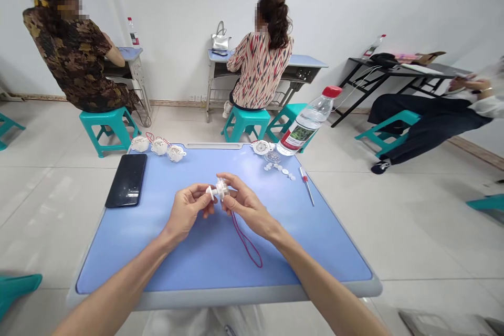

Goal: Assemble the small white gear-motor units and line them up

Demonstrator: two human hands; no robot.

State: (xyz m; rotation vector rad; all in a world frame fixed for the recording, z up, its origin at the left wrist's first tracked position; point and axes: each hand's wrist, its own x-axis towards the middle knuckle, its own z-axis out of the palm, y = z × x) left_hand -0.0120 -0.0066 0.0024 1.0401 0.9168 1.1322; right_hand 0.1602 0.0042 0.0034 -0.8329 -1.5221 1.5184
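Observation:
Above the middle of the blue desk (189, 262), my right hand (248, 203) grips a small whitish-clear round plastic part (222, 189). From it a red cord (252, 252) hangs in a loop onto the desk. My left hand (189, 207) pinches a small white plastic piece with a flat disc end (210, 192), its stem pointing at the round part. Whether the two pieces are joined I cannot tell. Several similar white round parts with red cords (159, 146) lie at the far left edge. Another white round part (260, 147) sits at the far right, near several small white discs (285, 171).
A black phone (126, 180) lies at the desk's left. A red-capped water bottle (301, 131) stands at the far right corner, with a small red-and-clear-handled screwdriver (307, 186) nearby. Beyond, people sit on teal stools (108, 121) at other desks (311, 62).

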